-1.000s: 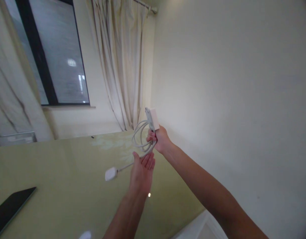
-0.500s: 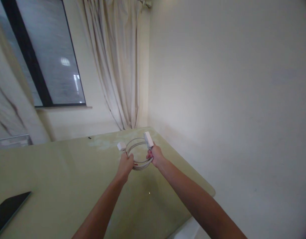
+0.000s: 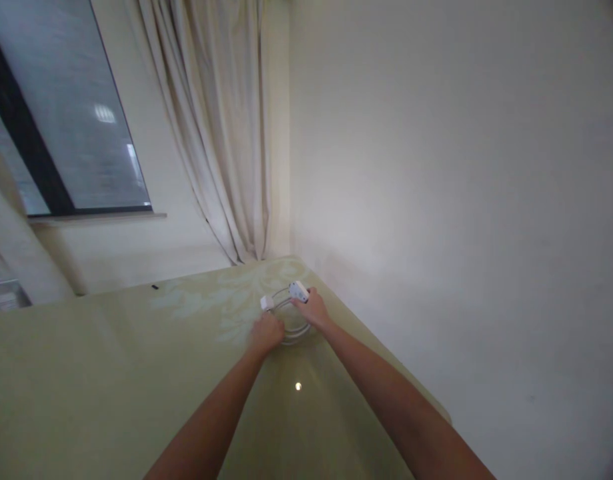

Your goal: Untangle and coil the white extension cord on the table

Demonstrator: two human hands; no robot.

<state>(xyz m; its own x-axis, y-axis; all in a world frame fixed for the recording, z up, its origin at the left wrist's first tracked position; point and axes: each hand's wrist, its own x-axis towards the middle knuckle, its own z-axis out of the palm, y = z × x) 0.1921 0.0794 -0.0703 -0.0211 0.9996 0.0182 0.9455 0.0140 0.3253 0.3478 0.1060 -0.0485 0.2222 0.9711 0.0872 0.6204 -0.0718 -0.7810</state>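
Observation:
A white extension cord (image 3: 297, 331), its cable wound into a round coil, is between my two hands near the far right corner of the table. My left hand (image 3: 268, 331) is closed around the left side of the coil, with a white plug-like block (image 3: 267, 303) sticking up just above it. On the other side, my right hand (image 3: 314, 309) grips the coil beside the small white socket block (image 3: 298, 291), whose greyish face is turned partly toward me. Fingers hide part of the cable. I cannot tell whether the coil rests on the table.
The glossy greenish table (image 3: 136, 373) has a pale leaf pattern at its far end. A small black object (image 3: 155, 287) lies by the far edge. A white wall (image 3: 436, 200) borders the table on the right; a curtain (image 3: 221, 133) and window (image 3: 81, 113) are behind.
Both hands have moved the coil slightly right and lower, closer to the tabletop. The socket block has turned to show its face. My view has shifted; the dark panel at lower left has left it.

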